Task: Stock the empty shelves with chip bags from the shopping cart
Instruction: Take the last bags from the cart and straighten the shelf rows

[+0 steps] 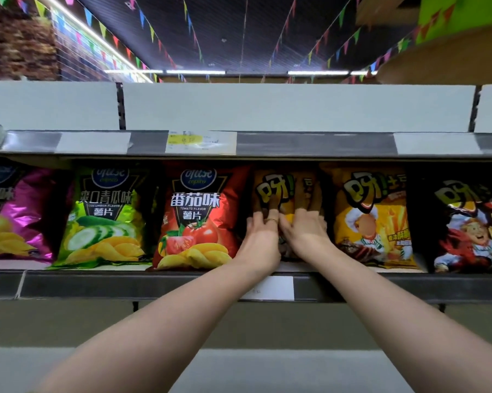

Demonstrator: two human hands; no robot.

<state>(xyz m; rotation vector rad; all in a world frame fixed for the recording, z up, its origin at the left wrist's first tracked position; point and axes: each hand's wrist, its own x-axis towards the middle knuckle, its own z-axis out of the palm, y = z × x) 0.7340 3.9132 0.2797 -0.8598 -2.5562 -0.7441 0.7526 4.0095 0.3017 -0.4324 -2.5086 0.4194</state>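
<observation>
An orange-yellow chip bag [284,185] stands upright on the middle shelf [125,285], between a red tomato bag [199,217] and another yellow bag [372,219]. Both my hands are pressed against its front. My left hand [260,231] lies on its lower left part with fingers spread and reaching upward. My right hand [304,225] lies beside it on the lower right part, fingers straight up the bag. The fingertips sit in the shadow of the shelf above. The bag's lower half is hidden behind my hands.
Further along the same shelf stand a purple bag [15,214], a green cucumber bag [105,219] and a black bag [466,225]. The shelf above [310,144] carries price labels. A lower shelf [267,361] lies under my arms.
</observation>
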